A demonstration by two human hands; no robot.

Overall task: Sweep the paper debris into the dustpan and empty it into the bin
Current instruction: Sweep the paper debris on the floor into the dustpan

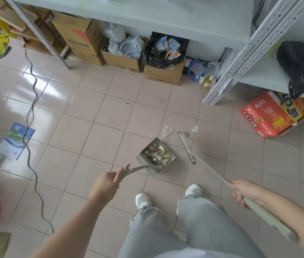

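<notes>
Bare pink tile floor lies open between the dustpan and the lined bin box under the shelf; a black cable snakes down the left side (crossing a leaflet); the rack post and an orange carton crowd the right; the broom slants just beside the dustpan.
</notes>
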